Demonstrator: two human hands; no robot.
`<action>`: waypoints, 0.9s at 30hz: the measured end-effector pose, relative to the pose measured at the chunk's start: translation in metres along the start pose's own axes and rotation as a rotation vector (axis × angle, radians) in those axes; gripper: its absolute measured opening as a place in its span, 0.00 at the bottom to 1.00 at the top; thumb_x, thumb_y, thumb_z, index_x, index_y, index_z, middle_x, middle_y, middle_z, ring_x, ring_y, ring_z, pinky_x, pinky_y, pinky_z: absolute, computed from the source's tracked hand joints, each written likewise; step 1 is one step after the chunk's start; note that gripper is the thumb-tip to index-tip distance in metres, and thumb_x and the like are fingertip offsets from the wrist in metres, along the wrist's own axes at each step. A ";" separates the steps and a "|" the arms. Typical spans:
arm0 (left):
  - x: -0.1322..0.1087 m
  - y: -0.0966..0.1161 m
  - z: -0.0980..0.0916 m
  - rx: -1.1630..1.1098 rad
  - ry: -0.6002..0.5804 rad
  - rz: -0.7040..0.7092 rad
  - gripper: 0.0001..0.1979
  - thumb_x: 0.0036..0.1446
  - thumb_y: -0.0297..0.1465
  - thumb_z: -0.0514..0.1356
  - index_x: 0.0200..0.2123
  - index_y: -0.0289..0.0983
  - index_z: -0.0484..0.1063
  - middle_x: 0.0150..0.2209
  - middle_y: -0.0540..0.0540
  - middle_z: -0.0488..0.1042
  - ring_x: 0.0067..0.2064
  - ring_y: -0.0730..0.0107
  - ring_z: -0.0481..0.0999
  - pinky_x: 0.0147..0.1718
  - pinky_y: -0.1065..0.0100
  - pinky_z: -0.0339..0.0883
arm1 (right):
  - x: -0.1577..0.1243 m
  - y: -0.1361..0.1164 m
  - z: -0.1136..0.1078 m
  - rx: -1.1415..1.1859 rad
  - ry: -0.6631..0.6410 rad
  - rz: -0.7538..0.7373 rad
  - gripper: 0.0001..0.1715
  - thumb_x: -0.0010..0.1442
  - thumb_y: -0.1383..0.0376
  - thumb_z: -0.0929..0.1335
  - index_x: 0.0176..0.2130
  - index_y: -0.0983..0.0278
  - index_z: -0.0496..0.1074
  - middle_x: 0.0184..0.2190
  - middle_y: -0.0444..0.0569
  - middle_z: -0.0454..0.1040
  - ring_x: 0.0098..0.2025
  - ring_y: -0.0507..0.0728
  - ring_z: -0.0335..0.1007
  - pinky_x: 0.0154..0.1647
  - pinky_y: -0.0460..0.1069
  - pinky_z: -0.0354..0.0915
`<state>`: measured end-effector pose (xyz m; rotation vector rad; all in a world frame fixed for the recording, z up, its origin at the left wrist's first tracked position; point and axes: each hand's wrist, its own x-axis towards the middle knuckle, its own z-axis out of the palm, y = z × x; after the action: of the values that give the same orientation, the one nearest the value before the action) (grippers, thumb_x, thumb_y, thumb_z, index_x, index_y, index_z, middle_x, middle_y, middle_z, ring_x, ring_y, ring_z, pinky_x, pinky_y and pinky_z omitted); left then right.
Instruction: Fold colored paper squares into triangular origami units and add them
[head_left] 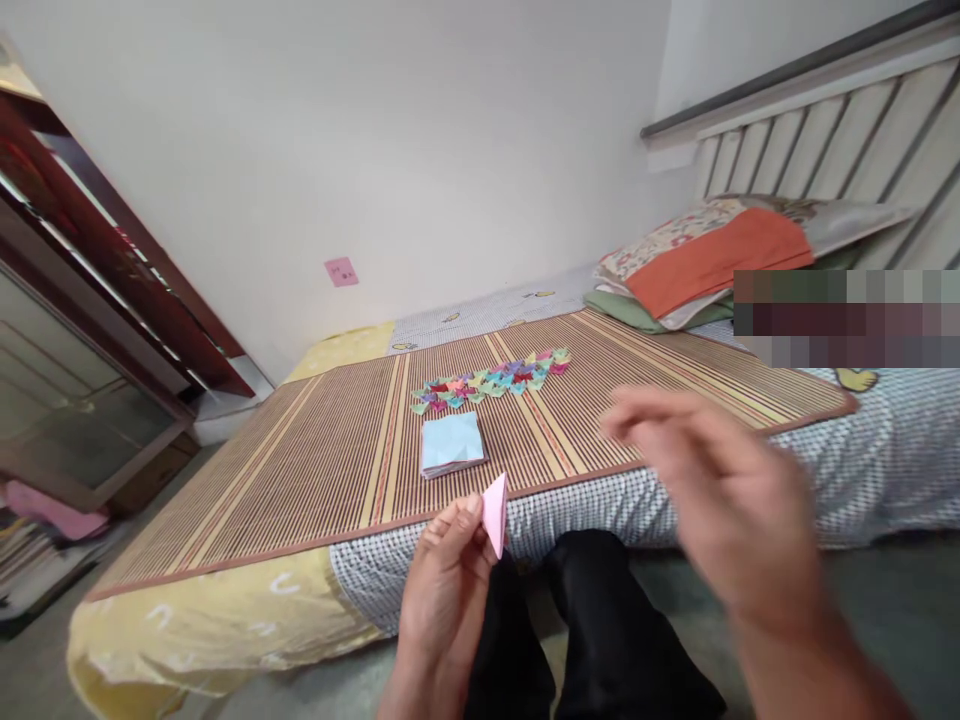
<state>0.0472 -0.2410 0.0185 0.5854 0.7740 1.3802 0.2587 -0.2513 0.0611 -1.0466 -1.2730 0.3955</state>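
My left hand (450, 560) is closed, pinching a small pink folded paper (495, 515) between thumb and fingers. The paper is triangular, with one point facing up and another facing down, just off the bed's front edge. Out to the right, my right hand (720, 480) hangs in the air, apart from the paper. Its fingers look bent but are smeared by motion, so whether they hold anything is unclear. Beyond the left hand, a stack of light blue square paper (452, 442) lies on the mat. Behind it sit several small colourful folded paper pieces (491, 382) in rows.
A striped bamboo mat (300, 470) covers the bed, over a checked and yellow sheet (225, 630). Pillows (720, 255) are piled at the right by a slatted headboard (825, 130). A pink note (341, 272) is on the wall. A glass-fronted cabinet (67, 380) stands left.
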 end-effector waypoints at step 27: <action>-0.034 0.007 0.001 0.201 -0.094 0.236 0.17 0.53 0.38 0.73 0.22 0.34 0.74 0.21 0.52 0.68 0.26 0.75 0.65 0.30 0.72 0.61 | -0.055 -0.011 0.062 0.162 -0.588 0.124 0.20 0.73 0.60 0.63 0.28 0.61 0.63 0.24 0.41 0.64 0.27 0.52 0.61 0.28 0.46 0.57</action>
<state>0.0426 -0.2734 0.0289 0.9160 0.7914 1.4875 0.1822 -0.2721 0.0339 -0.9015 -1.6615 0.9353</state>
